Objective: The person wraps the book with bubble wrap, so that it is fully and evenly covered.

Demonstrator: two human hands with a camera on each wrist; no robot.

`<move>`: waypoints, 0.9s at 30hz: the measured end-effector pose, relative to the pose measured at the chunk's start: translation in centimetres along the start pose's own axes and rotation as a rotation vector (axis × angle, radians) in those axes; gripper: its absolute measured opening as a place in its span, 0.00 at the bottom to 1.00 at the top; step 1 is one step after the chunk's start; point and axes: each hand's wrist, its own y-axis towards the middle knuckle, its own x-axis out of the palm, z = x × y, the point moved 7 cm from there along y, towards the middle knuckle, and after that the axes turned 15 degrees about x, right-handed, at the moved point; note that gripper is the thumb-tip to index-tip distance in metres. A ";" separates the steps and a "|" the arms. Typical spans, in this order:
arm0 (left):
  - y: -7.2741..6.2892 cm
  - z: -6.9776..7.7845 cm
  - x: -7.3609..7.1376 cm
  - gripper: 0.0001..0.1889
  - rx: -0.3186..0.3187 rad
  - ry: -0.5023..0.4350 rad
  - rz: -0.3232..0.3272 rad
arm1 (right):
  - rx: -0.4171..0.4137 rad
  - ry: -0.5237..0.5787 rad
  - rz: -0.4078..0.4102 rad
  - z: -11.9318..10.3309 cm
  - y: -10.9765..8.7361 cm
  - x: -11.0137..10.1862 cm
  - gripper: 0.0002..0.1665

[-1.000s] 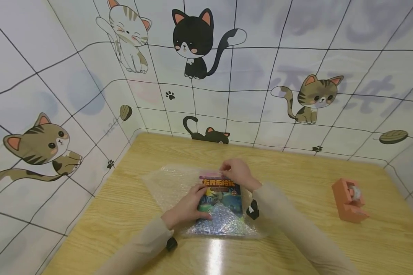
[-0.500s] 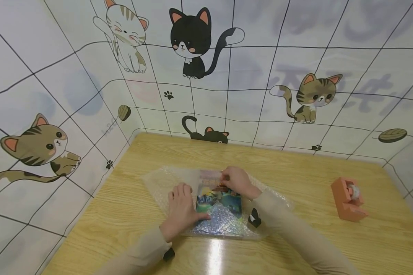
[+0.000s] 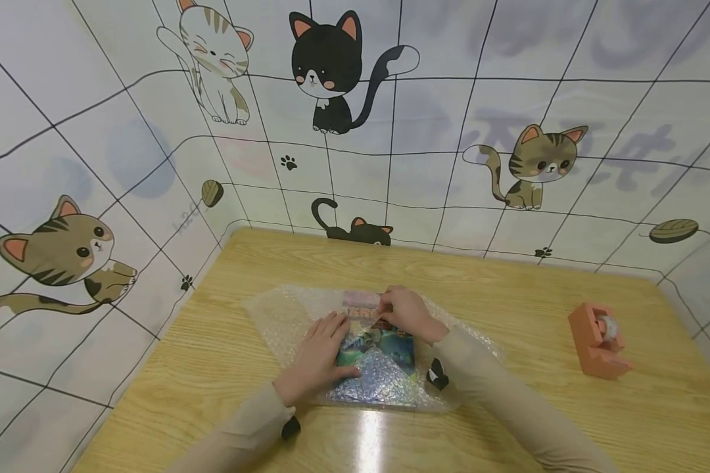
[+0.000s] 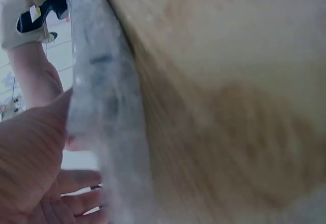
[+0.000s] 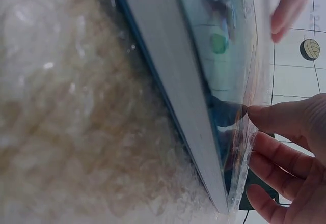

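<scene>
A book (image 3: 392,349) with a colourful cover lies on bubble wrap (image 3: 278,315), its lower part under a folded corner of the wrap. A second flap now veils the title at the top of the cover. My left hand (image 3: 313,358) rests with its fingers extended on the wrap along the book's left side, thumb reaching over the cover. At the upper right of the book, my right hand (image 3: 411,314) pinches the flap's edge. In the right wrist view the book's page edges (image 5: 168,66) show beside the right thumb and fingers.
An orange tape dispenser (image 3: 600,341) with a roll of clear tape stands at the right of the wooden table (image 3: 497,289). A wall covering (image 3: 438,118) printed with cartoon cats rises behind and to the left.
The flap has come down over the book's title, the right hand lowering slightly with it. My left hand lifted off to the left, then came back down on the wrap.
</scene>
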 end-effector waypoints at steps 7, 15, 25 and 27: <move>0.3 -0.4 0.3 0.45 0.049 -0.089 -0.011 | -0.019 0.005 -0.018 0.2 0.0 0.3 0.07; 0.3 -0.3 0.3 0.43 0.055 -0.120 -0.002 | -0.080 0.103 -0.127 1.0 -1.7 -1.0 0.08; 0.4 -0.3 0.4 0.44 0.045 -0.116 -0.018 | 0.103 0.119 0.007 6.3 -7.0 -5.8 0.18; 0.4 -0.4 0.4 0.44 0.049 -0.113 -0.015 | 0.136 0.114 0.033 7.5 -8.1 -6.3 0.18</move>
